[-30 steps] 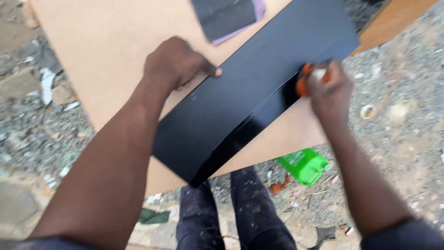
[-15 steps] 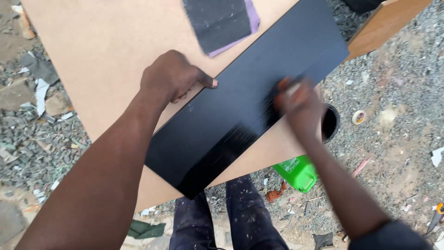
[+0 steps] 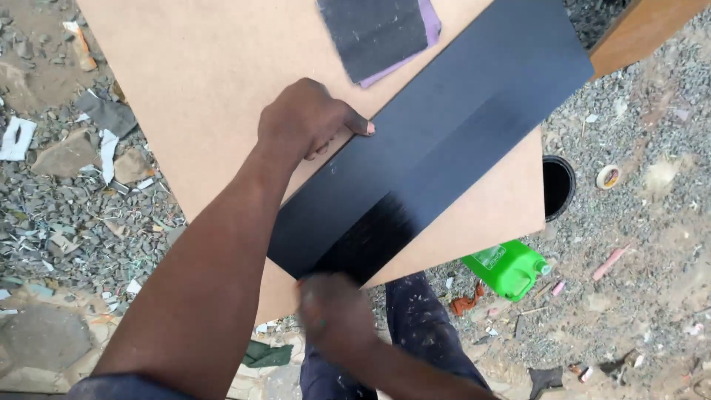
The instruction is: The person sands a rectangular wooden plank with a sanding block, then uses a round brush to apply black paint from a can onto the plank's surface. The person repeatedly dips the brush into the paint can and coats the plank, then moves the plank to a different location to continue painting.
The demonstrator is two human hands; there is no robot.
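**Right hand down at the near end of the black panel**

At the near edge of the brown board (image 3: 185, 89), my right hand (image 3: 333, 311) is blurred over the lowest corner of the black panel (image 3: 444, 141). A second ago it was up by the panel's right side with something orange pinched in it; half a second ago it was midway along; now it has travelled the whole length down to the near end. A glossy streak runs along the panel's right half, and the part closest to this hand looks wettest, so I judge a stroke of coating or wiping has just reached its finish. The blur hides the fingers, and I cannot tell whether they are curled around anything.

My left hand (image 3: 307, 122) has stayed put on the panel's upper left edge, fingers bent and pressing down on the surface rather than wrapped around it, thumb tip on the black. The panel lies diagonally across the board, its far end reaching past the board's far right corner.

A dark sheet of sandpaper (image 3: 374, 30) sits at the board's far edge, just touching the panel. On the gravel below, right of the board, are a green jug (image 3: 511, 268), a black round opening (image 3: 557, 187) and a roll of tape (image 3: 609, 176). Nothing lies on the panel itself.
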